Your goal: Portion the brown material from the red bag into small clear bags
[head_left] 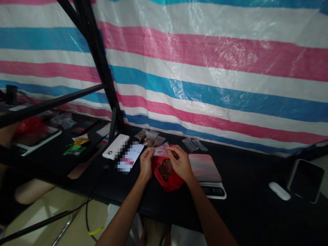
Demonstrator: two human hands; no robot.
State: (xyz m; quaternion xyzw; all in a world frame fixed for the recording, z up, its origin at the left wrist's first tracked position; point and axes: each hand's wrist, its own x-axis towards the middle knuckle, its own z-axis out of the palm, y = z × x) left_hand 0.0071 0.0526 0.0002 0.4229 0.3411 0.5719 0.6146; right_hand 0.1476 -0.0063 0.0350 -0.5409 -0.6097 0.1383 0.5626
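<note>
Spanning the head view's lower half: one black table (246,171), front edge at the person's lap, back edge along a striped sheet (205,68), black post (99,65) toward the left; broad stretch of tabletop between pink-topped scale (205,167) and white oval object (279,191). Left hand (146,164) and right hand (180,164), fingers pinched closed, each gripping one side of a small clear bag (161,150), held between them; red bag (174,185), dark contents, just below, between the hands, near the scale.
</note>
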